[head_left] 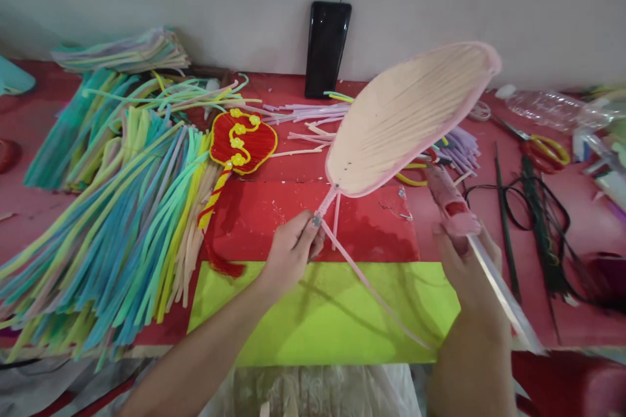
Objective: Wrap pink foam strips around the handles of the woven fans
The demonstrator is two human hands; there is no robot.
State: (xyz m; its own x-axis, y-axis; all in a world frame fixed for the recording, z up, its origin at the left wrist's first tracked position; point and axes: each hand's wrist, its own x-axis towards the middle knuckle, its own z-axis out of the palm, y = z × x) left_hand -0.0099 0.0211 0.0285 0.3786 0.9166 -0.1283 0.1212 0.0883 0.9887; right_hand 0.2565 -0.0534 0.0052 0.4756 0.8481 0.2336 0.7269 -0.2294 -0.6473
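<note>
My left hand [288, 251] is closed round the thin handle of a cream hand fan [401, 120] with a fuzzy pink rim. The fan tilts up to the right above the table. From the handle, a loose pink pipe cleaner [359, 270] trails down to the right. My right hand [472, 277] grips a pink hot glue gun [447, 199], whose long translucent glue stick [506, 296] sticks out towards me. The gun's nozzle is apart from the fan handle. A small red fan [242, 140] with yellow trim and a tassel lies left of my left hand.
Bundles of coloured pipe cleaners [132, 228] cover the left side. A black phone [327, 49] leans on the wall. Scissors [542, 146], black cords [531, 234] and a plastic bottle [548, 107] lie at right. A yellow-green sheet [317, 326] lies along the front edge.
</note>
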